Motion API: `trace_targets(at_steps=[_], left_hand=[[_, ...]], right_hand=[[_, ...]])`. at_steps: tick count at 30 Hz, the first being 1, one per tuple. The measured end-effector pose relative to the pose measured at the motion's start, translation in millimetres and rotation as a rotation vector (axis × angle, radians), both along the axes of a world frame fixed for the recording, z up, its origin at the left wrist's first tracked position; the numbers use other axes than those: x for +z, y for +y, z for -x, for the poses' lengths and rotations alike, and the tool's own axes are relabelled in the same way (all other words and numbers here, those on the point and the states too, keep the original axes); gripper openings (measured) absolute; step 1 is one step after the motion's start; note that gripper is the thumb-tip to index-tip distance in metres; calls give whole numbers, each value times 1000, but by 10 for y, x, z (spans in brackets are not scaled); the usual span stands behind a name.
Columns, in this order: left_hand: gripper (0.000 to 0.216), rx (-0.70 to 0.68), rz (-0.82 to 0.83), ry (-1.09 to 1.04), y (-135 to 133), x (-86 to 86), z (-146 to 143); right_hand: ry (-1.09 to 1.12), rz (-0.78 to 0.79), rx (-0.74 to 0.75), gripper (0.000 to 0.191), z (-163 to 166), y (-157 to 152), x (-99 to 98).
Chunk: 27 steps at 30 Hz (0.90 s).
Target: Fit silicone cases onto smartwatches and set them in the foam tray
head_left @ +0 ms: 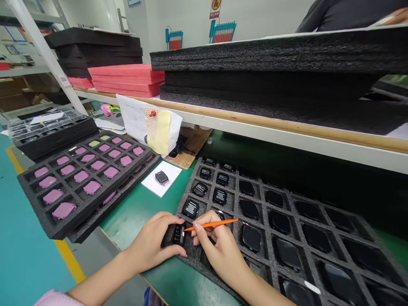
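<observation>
My left hand [151, 242] grips a black smartwatch body [179, 235] by its edges, thumb below and fingers above, with a lit screen facing up. Held pen-like in my right hand [221, 248] is a thin orange pointed stick [219, 223]. Its tip is at the watch's right side; whether it touches cannot be made out. Both hands are over the near left corner of a black foam tray [235, 208] whose compartments hold several black watches [251, 237]. Some of those screens show white text, others are dark.
Another watch [162, 177] lies on a white pad [149, 183]. To the left, stacked foam trays [95, 208] hold pink watch-shaped pieces [92, 187]. A shelf edge [255, 125] with black foam slabs [270, 55] overhangs the bench. Behind it, a person's dark sleeve [344, 15] shows.
</observation>
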State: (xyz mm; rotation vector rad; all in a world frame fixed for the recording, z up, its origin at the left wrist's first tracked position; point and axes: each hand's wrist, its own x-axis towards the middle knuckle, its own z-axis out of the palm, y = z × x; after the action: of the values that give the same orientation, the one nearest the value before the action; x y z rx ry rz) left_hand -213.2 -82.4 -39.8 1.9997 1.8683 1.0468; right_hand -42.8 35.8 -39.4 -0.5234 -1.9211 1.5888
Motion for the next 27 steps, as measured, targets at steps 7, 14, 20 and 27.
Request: trace_targets(at_steps=[7, 14, 20, 27], left_hand=[[51, -59, 185, -40, 103, 224, 39], [22, -174, 107, 168, 517, 356, 46], [39, -204, 72, 314, 791, 272, 100], [28, -283, 43, 235, 723, 290, 275]], right_hand=[[-18, -89, -2, 26, -44, 6, -16], [16, 6, -162, 33, -43, 327, 190], [56, 104, -242, 46, 95, 659, 226], [68, 149, -222, 50, 241, 636, 2]])
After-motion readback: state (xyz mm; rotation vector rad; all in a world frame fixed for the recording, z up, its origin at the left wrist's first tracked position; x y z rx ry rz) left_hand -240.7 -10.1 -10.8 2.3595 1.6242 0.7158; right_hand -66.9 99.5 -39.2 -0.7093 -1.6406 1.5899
